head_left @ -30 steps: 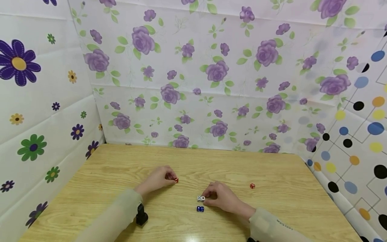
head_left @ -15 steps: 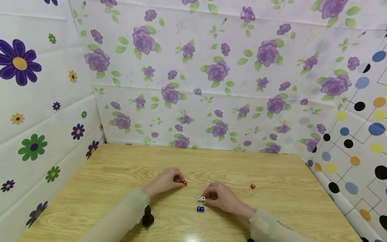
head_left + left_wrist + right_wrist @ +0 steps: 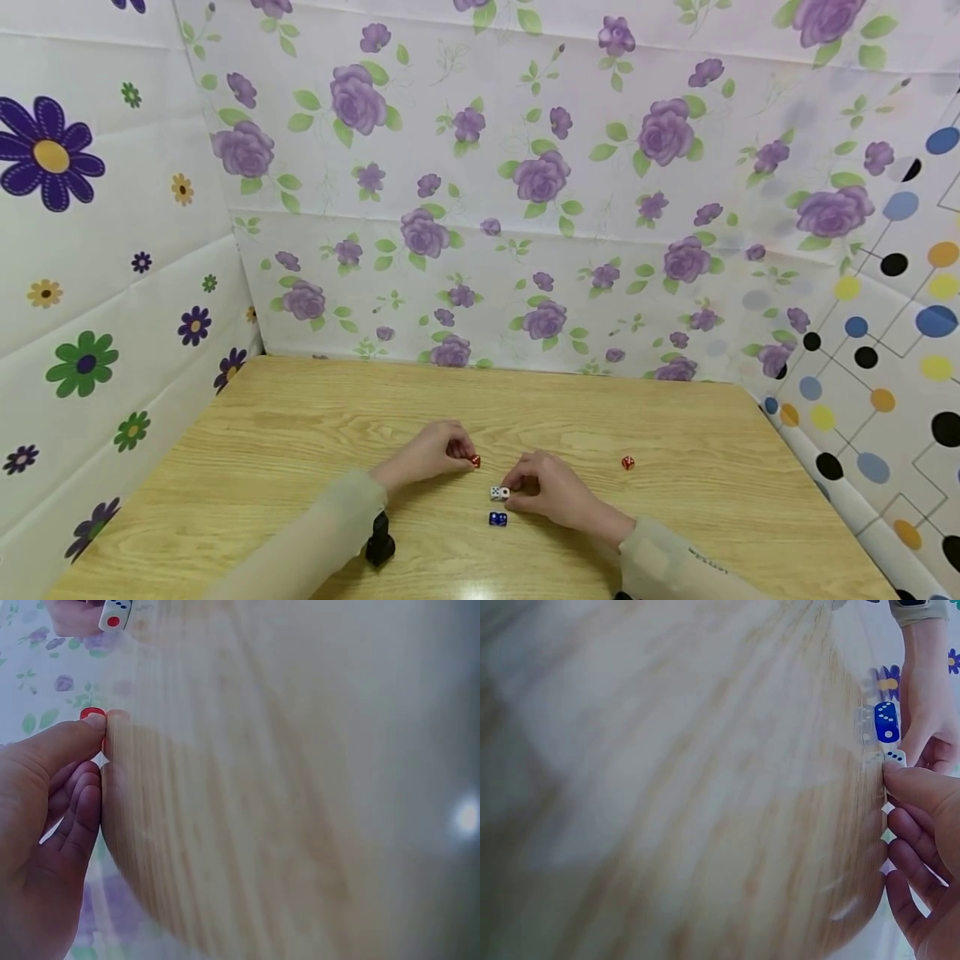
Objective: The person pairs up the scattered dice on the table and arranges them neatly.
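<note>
My left hand pinches a red die between thumb and fingers, low over the wooden table. In the left wrist view the thumb covers much of this red die. My right hand holds the right one of two white dice, which sit side by side. Thumb and forefinger hide part of the white die in the right wrist view. Just nearer to me, a pair of blue dice stands side by side. A second red die lies off to the right, beyond my right hand.
The wooden table ends at a flowered cloth backdrop at the back, with patterned cloths at both sides. Black wrist camera mounts hang below the sleeves.
My left hand has slid to the right and slightly nearer, bringing the red die close to the white dice. The right hand and the other dice have stayed in place.
</note>
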Motion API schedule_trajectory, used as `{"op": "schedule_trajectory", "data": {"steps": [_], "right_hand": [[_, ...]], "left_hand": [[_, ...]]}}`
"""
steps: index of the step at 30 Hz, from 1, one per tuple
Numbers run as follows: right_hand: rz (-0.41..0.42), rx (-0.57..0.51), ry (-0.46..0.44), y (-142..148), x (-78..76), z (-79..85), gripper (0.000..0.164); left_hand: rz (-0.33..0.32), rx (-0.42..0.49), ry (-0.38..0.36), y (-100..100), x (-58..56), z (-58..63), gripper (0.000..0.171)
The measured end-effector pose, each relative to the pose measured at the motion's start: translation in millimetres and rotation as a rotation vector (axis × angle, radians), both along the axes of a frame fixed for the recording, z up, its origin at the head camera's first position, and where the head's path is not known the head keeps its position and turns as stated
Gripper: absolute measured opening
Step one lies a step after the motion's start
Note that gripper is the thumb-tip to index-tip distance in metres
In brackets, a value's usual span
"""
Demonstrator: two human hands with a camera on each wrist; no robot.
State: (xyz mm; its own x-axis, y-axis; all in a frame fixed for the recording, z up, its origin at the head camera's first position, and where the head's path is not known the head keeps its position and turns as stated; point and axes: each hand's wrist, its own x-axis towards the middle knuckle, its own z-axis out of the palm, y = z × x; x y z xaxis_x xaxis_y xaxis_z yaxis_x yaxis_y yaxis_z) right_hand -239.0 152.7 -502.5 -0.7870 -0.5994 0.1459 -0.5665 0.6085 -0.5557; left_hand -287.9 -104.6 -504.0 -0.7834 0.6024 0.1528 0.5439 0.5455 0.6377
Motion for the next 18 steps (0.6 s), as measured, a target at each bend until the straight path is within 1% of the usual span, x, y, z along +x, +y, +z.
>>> {"op": "schedule_trajectory", "data": {"steps": [7, 13, 18], "right_hand": [[-0.002, -0.002, 0.000, -0.4, 0.6, -0.1, 0.011], [-0.005, -0.001, -0.009, -0.7, 1.1, 0.3, 0.011], [-0.009, -0.001, -0.016, -0.8, 1.3, 0.5, 0.012]], "left_hand": [[-0.021, -0.005, -0.012, 8.3, 0.4, -0.4, 0.006], [-0.048, 0.022, -0.023, 15.6, 1.5, 0.7, 0.006], [-0.059, 0.035, -0.027, 19.0, 1.8, -1.3, 0.005]]}}
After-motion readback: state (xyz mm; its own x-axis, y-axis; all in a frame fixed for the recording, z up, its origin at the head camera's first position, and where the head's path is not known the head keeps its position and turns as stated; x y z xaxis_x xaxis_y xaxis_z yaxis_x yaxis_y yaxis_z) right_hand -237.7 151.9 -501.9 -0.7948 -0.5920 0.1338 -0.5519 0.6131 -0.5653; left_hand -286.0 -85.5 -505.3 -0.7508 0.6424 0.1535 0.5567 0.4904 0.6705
